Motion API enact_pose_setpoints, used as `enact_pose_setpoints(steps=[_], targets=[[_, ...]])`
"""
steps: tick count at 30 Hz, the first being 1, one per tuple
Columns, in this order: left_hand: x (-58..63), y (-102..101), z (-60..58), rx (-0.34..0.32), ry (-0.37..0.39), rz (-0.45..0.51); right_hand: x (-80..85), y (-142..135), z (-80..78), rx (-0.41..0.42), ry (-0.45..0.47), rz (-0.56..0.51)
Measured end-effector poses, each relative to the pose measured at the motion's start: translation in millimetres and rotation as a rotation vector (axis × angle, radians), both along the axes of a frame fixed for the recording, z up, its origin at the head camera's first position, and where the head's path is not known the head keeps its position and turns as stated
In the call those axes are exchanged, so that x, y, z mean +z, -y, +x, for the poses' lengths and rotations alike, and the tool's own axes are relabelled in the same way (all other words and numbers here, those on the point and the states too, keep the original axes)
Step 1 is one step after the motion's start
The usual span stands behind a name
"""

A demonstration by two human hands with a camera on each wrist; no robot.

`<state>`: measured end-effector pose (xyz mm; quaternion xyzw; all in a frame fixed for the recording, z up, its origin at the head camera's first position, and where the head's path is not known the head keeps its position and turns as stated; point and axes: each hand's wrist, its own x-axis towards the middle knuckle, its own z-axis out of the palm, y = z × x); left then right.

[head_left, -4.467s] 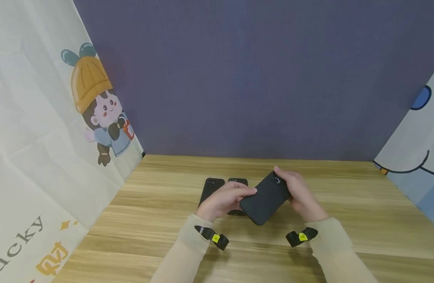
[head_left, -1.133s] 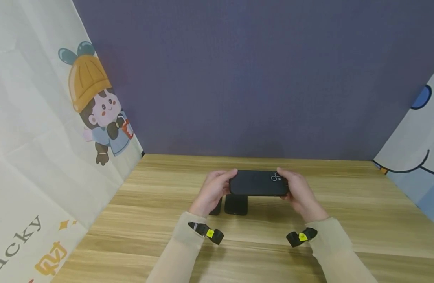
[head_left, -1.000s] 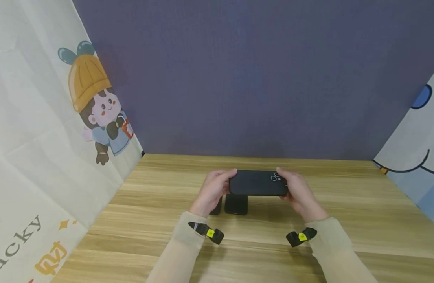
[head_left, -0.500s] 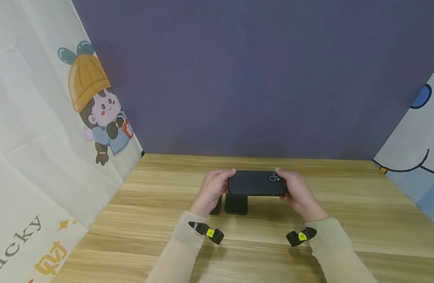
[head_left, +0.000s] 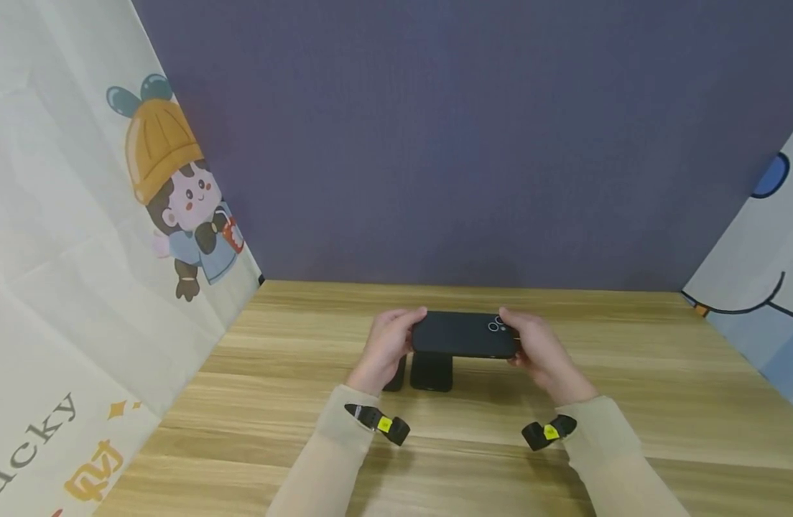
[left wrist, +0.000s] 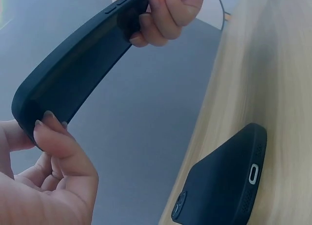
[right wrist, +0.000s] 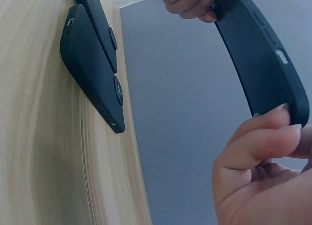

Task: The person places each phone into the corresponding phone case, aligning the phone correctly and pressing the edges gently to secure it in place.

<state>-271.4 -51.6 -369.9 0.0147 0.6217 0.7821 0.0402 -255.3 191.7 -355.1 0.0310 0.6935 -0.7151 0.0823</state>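
A phone in a black case [head_left: 461,334] is held sideways above the table, its back with ringed camera lenses towards the head camera. My left hand [head_left: 386,350] pinches its left end, thumb on the back edge and fingers underneath. My right hand [head_left: 544,353] grips the camera end in the same way. Both wrist views show its dark, glossy underside and curled fingertips over the rim. Below it lie two more black cased phones side by side: one phone [head_left: 432,372] partly covered by the held one, the other phone [head_left: 395,376] mostly behind my left hand.
The wood-grain table [head_left: 274,402] ends at a dark blue-grey panel [head_left: 435,143]. White sheets with cartoon prints flank it, a left sheet [head_left: 60,215] and a right sheet [head_left: 771,258]. Both wrists wear black straps with yellow tags.
Earlier the phone was tilted, its lower end towards me; it has turned level, with both hands at its ends. Over the last second phone and hands have shifted slightly left.
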Motion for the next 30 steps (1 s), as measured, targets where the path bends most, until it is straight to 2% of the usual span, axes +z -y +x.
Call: enact_pose_setpoints(steps=[7,17,20,24,30], targets=[[2.1,2,-0.9,-0.004,0.017,0.056,2.6,1,1.7,0.033,0.027,-0.05],[2.0,6,-3.0,0.03,0.023,0.099,3.7,-3,4.5,0.243,0.054,-0.021],[1.6,7,-3.3,0.026,0.03,0.106,3.7,-5,3.7,0.275,0.038,-0.03],[2.3,8,-2.9,-0.009,0.036,0.125,5.0,-6,3.9,0.259,0.009,-0.076],[6.3,7,-0.5,-0.085,0.025,0.173,5.2,-10,3.8,0.21,-0.01,-0.226]])
